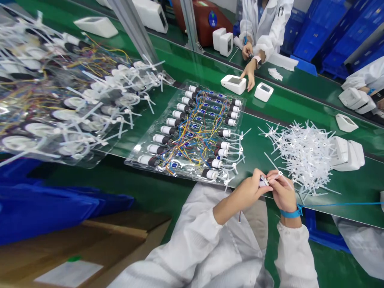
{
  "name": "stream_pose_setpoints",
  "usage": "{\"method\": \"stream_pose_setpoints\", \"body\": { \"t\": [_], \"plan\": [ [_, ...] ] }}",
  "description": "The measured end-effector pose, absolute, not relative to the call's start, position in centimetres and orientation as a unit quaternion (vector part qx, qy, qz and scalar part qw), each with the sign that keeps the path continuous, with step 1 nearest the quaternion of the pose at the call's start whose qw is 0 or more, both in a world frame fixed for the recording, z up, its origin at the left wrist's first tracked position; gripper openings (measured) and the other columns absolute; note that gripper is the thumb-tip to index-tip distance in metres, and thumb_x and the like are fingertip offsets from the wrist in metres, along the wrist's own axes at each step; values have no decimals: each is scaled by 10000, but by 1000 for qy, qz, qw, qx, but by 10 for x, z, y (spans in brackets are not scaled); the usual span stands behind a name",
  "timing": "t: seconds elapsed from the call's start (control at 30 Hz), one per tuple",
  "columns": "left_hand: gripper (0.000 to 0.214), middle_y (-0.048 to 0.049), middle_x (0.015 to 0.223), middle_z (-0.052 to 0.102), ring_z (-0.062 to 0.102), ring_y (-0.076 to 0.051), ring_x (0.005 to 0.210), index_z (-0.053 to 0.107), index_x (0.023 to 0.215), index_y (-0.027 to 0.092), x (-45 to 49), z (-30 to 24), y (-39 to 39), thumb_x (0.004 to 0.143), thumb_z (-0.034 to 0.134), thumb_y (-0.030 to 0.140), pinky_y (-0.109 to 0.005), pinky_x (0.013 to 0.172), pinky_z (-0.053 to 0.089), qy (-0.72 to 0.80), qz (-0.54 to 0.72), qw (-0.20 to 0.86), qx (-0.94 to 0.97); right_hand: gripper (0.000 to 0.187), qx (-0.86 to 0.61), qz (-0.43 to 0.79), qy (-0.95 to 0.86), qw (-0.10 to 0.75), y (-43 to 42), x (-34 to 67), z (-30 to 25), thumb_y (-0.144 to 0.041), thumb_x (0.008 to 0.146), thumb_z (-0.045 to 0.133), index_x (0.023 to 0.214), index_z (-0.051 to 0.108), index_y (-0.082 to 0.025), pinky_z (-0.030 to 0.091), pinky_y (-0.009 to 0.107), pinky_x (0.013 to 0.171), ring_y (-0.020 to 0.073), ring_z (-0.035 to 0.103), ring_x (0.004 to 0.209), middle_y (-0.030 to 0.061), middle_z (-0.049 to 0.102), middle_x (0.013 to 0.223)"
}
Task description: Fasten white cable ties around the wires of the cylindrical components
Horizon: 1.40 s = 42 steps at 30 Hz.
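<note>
My left hand is closed around a small white cylindrical part, most of it hidden by my fingers. My right hand meets it fingertip to fingertip and pinches a thin white tube piece with a small square connector. Left of my hands lies a clear plastic tray with rows of black-and-white cylinders and coloured wires. Several cylinders at its near right have white tubes with connectors on them. A heap of loose white tube pieces is to the right of my right hand.
Stacked trays of wired parts fill the left of the green bench. White device housings stand beyond the heap. Across the bench, a co-worker's hand touches a white device. A blue cord runs right from my wristband.
</note>
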<state>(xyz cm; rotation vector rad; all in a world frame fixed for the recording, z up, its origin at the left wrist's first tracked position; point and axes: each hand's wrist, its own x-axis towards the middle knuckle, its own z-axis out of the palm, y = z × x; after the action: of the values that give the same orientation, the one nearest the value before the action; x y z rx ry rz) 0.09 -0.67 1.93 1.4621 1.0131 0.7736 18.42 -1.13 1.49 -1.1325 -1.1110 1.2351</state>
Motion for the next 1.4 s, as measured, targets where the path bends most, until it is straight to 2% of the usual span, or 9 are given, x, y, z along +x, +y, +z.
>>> {"method": "stream_pose_setpoints", "body": {
  "t": [0.27, 0.57, 0.7, 0.87, 1.03, 1.4],
  "plan": [
    [335, -71, 978, 754, 759, -282, 855, 516, 1157, 234, -4, 20, -8, 1037, 717, 474, -314, 703, 522, 417, 311, 575, 632, 57, -498, 526, -477, 499, -14, 193, 15, -301, 863, 917, 854, 868, -274, 563, 425, 853, 266, 679, 910, 70, 742, 963],
    [371, -85, 997, 784, 787, -301, 863, 530, 1196, 235, -7, 20, -5, 1036, 733, 502, -324, 726, 550, 415, 292, 597, 621, 67, -537, 507, -498, 455, -16, 201, 15, -306, 860, 926, 893, 877, -274, 576, 501, 915, 315, 699, 960, 91, 765, 1003],
    [408, -63, 989, 780, 782, -288, 847, 535, 1206, 243, -4, 15, -5, 1016, 750, 532, -325, 733, 562, 416, 309, 605, 604, 46, -526, 509, -488, 475, -15, 195, 17, -320, 894, 891, 914, 882, -279, 567, 484, 941, 309, 702, 989, 90, 759, 1030],
    [382, -70, 1033, 782, 786, -299, 911, 532, 1177, 243, 3, 9, -6, 1013, 748, 512, -331, 762, 558, 424, 334, 594, 597, 105, -503, 510, -474, 511, -14, 187, 19, -385, 929, 851, 920, 869, -282, 562, 440, 885, 286, 689, 967, 82, 745, 1031],
    [335, -88, 1069, 781, 786, -306, 961, 517, 1159, 242, 6, 4, -5, 1015, 738, 449, -337, 793, 561, 421, 346, 559, 625, 71, -489, 494, -484, 531, -13, 186, 17, -334, 907, 883, 882, 862, -271, 548, 435, 942, 279, 688, 991, 75, 756, 1007],
    [314, -156, 1127, 798, 803, -362, 992, 504, 1185, 237, 2, 7, -7, 1047, 698, 441, -394, 828, 579, 409, 311, 506, 692, 101, -506, 424, -558, 503, -18, 203, 4, -362, 892, 904, 906, 868, -268, 593, 457, 940, 293, 727, 1015, 81, 779, 1003]
  ]
}}
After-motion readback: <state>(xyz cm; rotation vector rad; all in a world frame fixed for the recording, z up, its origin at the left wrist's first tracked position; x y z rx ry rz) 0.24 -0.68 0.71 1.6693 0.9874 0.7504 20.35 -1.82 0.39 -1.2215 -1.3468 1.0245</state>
